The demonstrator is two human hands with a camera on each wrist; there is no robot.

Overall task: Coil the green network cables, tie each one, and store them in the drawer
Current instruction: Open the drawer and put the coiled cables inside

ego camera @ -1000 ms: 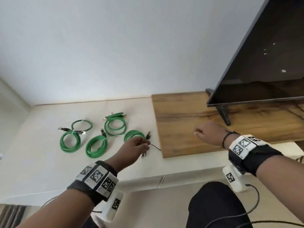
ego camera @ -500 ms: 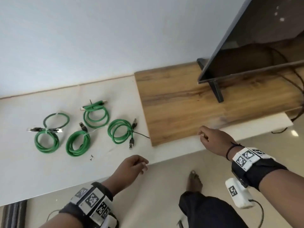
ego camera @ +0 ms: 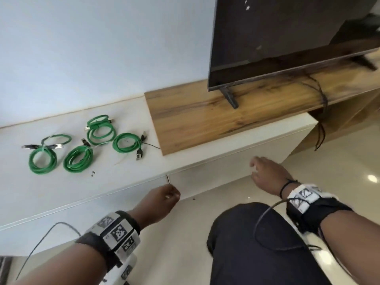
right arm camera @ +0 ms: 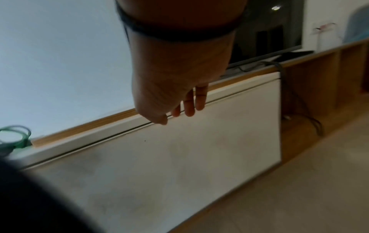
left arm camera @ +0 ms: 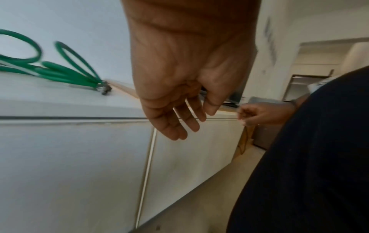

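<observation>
Four tied green cable coils [ego camera: 80, 150] on the white cabinet top [ego camera: 51, 192]

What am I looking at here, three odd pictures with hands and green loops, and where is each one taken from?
No machine here: a person wears three cameras. One sits on the head and looks down; one on each wrist looks along the hand at its fingers.

In the head view, the left hand and right hand hang in front of a white cabinet; both hold nothing. The patterned bands on the wrists are part of the recording gear.

On the cabinet top lie four green network cables, each coiled into a ring. To the right, a wooden board carries a television.

The right wrist view shows the fingers near the top edge of a drawer front, which is closed.
</observation>
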